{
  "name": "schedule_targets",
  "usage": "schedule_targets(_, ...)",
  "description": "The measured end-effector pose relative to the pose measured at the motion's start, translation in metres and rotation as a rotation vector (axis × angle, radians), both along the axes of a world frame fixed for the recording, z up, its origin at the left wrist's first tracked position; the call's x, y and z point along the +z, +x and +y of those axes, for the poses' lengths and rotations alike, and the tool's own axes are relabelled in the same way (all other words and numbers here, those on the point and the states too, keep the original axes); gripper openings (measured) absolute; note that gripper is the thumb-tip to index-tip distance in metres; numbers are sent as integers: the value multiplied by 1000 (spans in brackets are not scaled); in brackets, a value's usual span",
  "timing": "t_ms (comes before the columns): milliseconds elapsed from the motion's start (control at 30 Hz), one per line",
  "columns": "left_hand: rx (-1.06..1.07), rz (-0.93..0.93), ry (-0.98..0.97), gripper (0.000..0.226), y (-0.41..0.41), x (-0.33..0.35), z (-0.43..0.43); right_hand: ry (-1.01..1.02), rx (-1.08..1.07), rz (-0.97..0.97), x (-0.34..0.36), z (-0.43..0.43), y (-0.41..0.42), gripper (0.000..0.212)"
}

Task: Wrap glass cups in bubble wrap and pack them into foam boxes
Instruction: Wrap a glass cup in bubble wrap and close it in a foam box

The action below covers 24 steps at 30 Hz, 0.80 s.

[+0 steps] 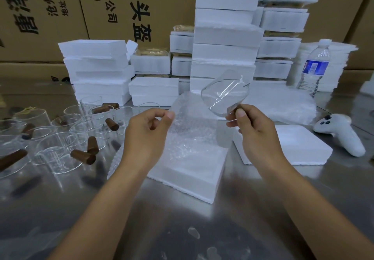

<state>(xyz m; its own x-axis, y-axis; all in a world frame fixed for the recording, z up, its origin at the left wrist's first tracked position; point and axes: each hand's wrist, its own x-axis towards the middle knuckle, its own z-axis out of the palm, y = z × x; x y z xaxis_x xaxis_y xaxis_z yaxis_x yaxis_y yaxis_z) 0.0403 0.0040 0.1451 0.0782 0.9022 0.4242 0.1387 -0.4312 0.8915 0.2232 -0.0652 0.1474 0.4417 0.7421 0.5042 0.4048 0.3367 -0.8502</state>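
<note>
While the left hand (150, 127) pinches a bubble wrap sheet (190, 130) by its edge above the open foam box (188, 170), the right hand (251, 130) grips a tilted glass cup (224, 95) just beside it.

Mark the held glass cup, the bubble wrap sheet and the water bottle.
glass cup (223, 95): head view, on the clear side wall.
bubble wrap sheet (192, 130): head view, middle of the sheet.
water bottle (315, 67): head view, on the blue label.
</note>
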Motion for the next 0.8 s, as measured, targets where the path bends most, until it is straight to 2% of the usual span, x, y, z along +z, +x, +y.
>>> schedule_targets(67,6,-46,8,17,0,3,-2,-24,-62,-102,-2,-1,1,17)
schedule_targets(200,-51,-130,40,17,2,9,-9,-97,-240,-508,-7,-3,3,13)
schedule_targets(300,-105,-131,96,16,3,12,-14,-110,-248,-627,-8,-4,1,15)
schedule_targets(500,-167,-139,191,7,7,12,-21,-50,-101,-655,-8,-5,-6,16)
schedule_targets(667,-112,110,468,20,9,9,-29,-70,-188,-637,-9,-5,-6,16)
schedule_targets(733,-122,156,527,19,11,9,-33,-134,-159,-483,-6,-6,-7,23)
schedule_targets(800,-146,181,542,13,13,7,-36,-164,-147,-314,-4,-5,-5,20)
